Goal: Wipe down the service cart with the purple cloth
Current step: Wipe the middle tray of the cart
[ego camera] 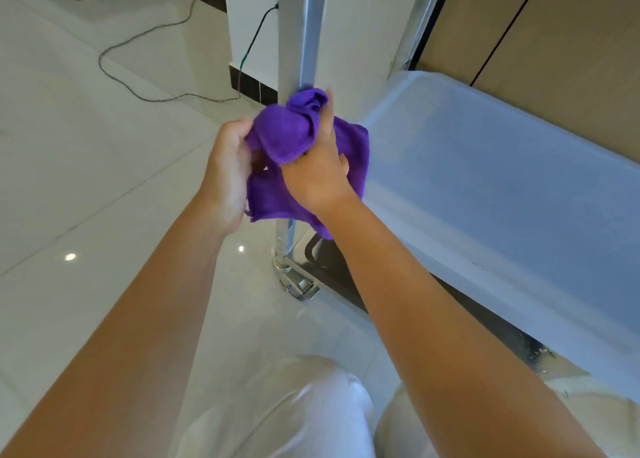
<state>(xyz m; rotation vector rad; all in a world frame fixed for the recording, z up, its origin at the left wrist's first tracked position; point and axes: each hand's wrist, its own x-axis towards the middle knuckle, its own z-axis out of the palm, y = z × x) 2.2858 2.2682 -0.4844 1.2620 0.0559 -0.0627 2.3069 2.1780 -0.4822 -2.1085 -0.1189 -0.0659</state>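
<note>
The purple cloth (287, 135) is bunched around the service cart's upright metal post (311, 32), just below mid-height. My right hand (320, 170) grips the cloth from the right, its thumb up against the post. My left hand (227, 167) holds the cloth's left side, fingers curled into the fabric. The cart's shelf (502, 167), a pale bluish tray, stretches away to the right. Below the cloth the post runs down to a lower metal frame and caster bracket (294, 281).
Glossy pale floor tiles (86, 180) lie to the left, crossed by a thin cable (138, 38) that runs to a white column (256, 25). Tan cabinet panels (554, 42) stand behind the cart. My knees in light trousers (294, 412) are at the bottom.
</note>
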